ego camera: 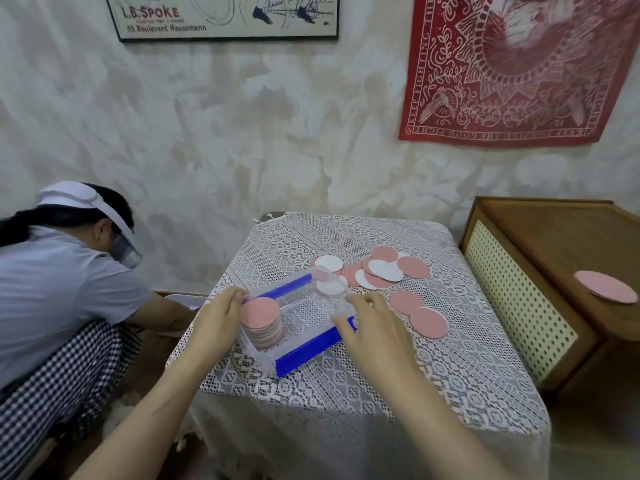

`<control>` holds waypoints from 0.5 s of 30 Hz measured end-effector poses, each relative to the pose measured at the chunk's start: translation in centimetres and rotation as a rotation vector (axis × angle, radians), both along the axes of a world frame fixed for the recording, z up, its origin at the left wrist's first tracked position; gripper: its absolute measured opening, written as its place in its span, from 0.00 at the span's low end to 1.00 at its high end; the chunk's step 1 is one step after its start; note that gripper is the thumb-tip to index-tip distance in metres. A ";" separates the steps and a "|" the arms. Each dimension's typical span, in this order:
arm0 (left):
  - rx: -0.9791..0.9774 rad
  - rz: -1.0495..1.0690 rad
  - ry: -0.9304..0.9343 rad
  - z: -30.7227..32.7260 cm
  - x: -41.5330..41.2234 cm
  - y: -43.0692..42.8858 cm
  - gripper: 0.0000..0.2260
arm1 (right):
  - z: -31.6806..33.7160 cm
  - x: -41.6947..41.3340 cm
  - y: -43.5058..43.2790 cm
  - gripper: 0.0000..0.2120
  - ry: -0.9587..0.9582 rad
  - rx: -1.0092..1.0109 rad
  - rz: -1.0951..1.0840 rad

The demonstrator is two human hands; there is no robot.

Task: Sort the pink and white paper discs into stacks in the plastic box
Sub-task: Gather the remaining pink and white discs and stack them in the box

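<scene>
Discs [384, 270] are lying loose beyond the plastic box [304, 344]; a person [62, 289] is crouching at left. We are gripping the box's end walls with our left hand [218, 320] and right hand [370, 323], our left fingers partly hiding its pink stack [260, 313].

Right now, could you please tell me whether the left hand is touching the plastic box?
Touching. The head view shows the left hand with its fingers curled over the left end rim of the plastic box, beside the pink stack.
</scene>
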State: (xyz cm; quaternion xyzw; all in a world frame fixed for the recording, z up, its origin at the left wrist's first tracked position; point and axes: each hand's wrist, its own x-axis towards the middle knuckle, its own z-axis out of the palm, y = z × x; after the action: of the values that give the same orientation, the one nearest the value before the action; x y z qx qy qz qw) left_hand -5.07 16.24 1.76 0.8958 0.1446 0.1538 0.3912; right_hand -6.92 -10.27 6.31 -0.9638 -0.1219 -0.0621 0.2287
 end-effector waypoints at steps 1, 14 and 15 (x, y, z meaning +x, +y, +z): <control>0.017 0.022 -0.009 0.0 -0.2 -0.3 0.11 | -0.2 -0.8 0.4 0.24 0.022 -0.014 0.011; 0.215 0.024 -0.003 1.2 -4.6 -2.9 0.07 | -0.2 1.7 1.0 0.23 0.248 0.095 0.114; 0.179 -0.017 -0.003 1.1 -4.2 -2.9 0.09 | -0.2 1.6 0.9 0.20 0.238 0.096 0.108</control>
State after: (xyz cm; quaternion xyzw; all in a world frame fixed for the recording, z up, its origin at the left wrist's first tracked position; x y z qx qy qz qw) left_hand -9.25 13.36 2.90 0.9281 0.1221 0.1640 0.3111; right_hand -5.33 -9.42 6.10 -0.9444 -0.1427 0.0596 0.2903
